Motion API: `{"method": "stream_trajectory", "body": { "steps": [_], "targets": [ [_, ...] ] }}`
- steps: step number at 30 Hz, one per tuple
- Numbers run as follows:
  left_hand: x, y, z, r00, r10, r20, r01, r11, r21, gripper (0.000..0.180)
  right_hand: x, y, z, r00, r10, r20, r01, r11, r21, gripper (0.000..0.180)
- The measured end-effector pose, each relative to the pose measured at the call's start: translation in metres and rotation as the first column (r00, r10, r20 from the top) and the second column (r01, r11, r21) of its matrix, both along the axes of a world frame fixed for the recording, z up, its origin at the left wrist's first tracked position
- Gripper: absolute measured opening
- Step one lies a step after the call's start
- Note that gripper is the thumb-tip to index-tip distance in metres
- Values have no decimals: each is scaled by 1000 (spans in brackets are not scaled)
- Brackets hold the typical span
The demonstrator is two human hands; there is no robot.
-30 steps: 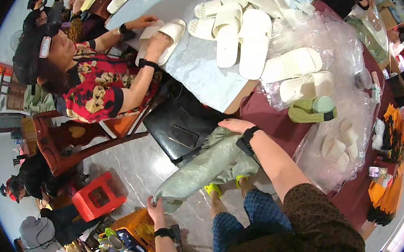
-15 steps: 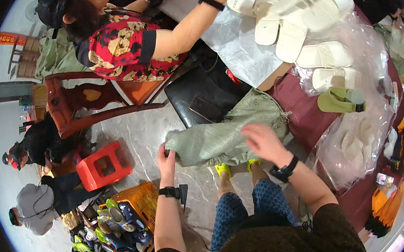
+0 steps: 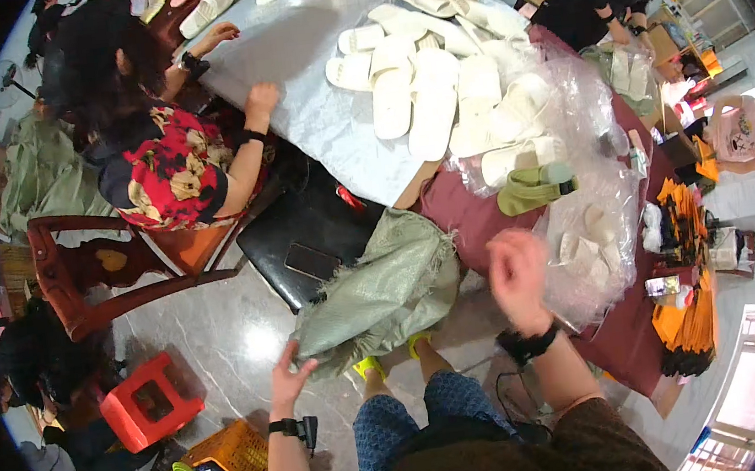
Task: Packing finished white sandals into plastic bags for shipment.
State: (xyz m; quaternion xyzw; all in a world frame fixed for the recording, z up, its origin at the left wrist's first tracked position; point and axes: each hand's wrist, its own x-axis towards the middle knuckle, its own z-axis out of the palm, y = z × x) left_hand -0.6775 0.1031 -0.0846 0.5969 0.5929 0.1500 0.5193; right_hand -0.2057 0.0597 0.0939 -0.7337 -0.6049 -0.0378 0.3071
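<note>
Head view of a person handling a grey-green sack of woven plastic with a frayed edge [image 3: 387, 280]. The sack hangs in front of the body, above the yellow-green shoes [image 3: 368, 368], between a black, smooth-surfaced seat [image 3: 263, 243] and a burgundy tablecloth [image 3: 469, 226]. The left hand [image 3: 291, 375] lies at the sack's lower left end, thumb and fingers apart; whether they pinch the weave cannot be told. The right hand [image 3: 520, 277], blurred, is raised to the right of the sack and apart from it, fingers bent; how far they close cannot be told. A dark smartphone [image 3: 311, 263] rests on the seat. Beyond, cream slippers with broad straps [image 3: 434, 105] lie heaped on a pale grey-blue sheet [image 3: 297, 78].
</note>
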Motion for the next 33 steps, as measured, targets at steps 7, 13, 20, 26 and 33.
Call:
{"method": "stream_trajectory", "body": {
  "steps": [7,13,20,26,33],
  "targets": [
    [24,-26,-52,970,227,-92,-214,968,132,46,106,45,31,826,-33,562,138,980,-145,28],
    [41,-26,-44,944,306,-127,-302,952,47,41,142,46,27,924,-148,-352,93,981,-169,11],
    [61,-24,-24,924,351,-150,-349,936,39,43,61,65,109,634,-33,-772,-253,935,-248,13],
    [36,-47,-46,908,411,-84,-408,912,49,50,-75,114,124,640,340,-689,-636,737,-228,24],
    [20,-43,-45,892,427,149,-407,902,-147,53,-235,146,33,421,653,-629,-894,417,-165,26]
  ]
}}
